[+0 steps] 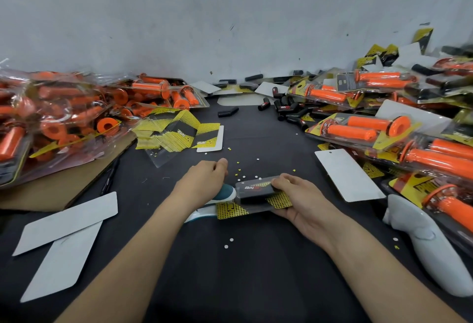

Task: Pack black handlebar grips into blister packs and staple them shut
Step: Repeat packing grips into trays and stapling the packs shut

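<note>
My right hand [304, 202] grips a clear blister pack [256, 199] with a yellow-and-black card and a black handlebar grip [256, 190] inside, low over the dark table. A teal and white stapler [217, 201] lies at the pack's left end, its jaw around the pack's edge. My left hand [204, 179] rests on top of the stapler with fingers curled. Loose black grips [284, 107] lie in a heap at the back centre.
Packs of orange grips are piled at the left [64, 123] and right [384, 128]. Yellow printed cards [179, 130] lie behind my hands. White backing cards lie at the front left [64, 240] and right [348, 174]. A white handheld device [430, 245] sits at the right edge.
</note>
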